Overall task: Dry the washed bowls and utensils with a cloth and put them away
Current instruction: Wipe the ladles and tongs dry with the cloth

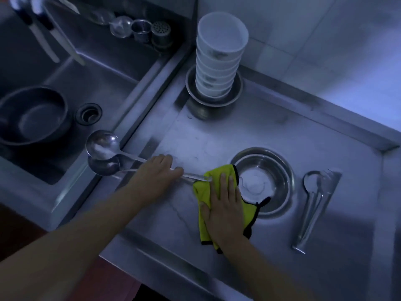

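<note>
Two steel ladles (104, 153) lie side by side, their cups over the sink's edge and their handles across the steel draining counter (282, 135). My left hand (157, 172) lies over the handles mid-length, fingers curled round them. A yellow cloth with black trim (202, 192) is spread on the counter over the handle ends, and my right hand (225, 205) presses flat on it with straight fingers. A shallow steel bowl (280, 168) sits just right of the cloth, partly covered by its corner. Steel spoons (312, 203) lie further right.
A tall stack of white bowls (219, 61) stands in nested steel bowls at the counter's back left corner. The sink (104, 88) on the left holds a steel pot (32, 116) beside the drain (88, 114). Small steel cups and strainers (141, 29) stand behind the sink.
</note>
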`<state>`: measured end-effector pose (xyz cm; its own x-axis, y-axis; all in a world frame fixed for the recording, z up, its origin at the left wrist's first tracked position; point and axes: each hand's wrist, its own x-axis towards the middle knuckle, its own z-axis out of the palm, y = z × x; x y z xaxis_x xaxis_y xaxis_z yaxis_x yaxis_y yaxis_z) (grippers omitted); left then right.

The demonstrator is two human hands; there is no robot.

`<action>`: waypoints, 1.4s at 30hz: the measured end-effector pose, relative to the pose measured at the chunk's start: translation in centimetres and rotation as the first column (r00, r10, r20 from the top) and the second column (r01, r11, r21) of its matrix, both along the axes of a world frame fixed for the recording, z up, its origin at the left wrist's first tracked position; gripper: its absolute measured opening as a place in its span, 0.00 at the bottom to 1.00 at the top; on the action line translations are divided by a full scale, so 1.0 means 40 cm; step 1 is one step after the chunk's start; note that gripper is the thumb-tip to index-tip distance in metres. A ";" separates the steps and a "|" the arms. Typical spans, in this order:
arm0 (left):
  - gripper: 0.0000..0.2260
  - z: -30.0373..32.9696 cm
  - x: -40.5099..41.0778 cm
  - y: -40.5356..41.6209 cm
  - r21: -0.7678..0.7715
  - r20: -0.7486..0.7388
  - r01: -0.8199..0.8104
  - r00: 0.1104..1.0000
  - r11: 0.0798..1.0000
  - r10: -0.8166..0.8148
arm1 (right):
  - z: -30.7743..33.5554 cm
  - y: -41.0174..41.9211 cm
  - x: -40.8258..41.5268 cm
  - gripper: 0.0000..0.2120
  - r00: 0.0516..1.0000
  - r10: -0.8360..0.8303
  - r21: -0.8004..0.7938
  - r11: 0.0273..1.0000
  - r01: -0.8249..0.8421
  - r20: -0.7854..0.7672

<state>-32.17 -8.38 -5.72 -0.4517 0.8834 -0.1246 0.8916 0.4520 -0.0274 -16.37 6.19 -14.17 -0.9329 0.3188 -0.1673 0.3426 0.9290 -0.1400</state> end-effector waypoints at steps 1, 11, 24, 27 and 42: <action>0.14 0.003 -0.011 0.000 -0.004 -0.004 0.000 1.000 1.000 0.000 | -0.005 0.004 -0.019 0.30 1.000 -0.007 -0.004 1.000 0.007 -0.002; 0.07 0.029 -0.189 -0.021 0.019 -0.054 0.045 0.998 0.999 -0.044 | -0.010 0.119 -0.295 0.30 0.975 -0.220 0.043 0.974 0.222 -0.041; 0.14 0.007 -0.372 -0.210 0.093 -0.053 0.023 0.998 0.995 -0.018 | -0.026 -0.018 -0.555 0.33 0.938 -0.347 0.037 0.937 0.347 -0.008; 0.20 -0.004 -0.393 -0.246 0.138 -0.087 0.030 0.996 0.990 -0.018 | -0.039 -0.103 -0.615 0.31 0.953 -0.300 0.014 0.954 0.301 -0.036; 0.15 -0.014 -0.400 -0.393 0.131 -0.123 0.000 0.992 0.991 0.017 | -0.028 -0.188 -0.675 0.29 0.967 -0.161 -0.250 0.962 0.109 -0.197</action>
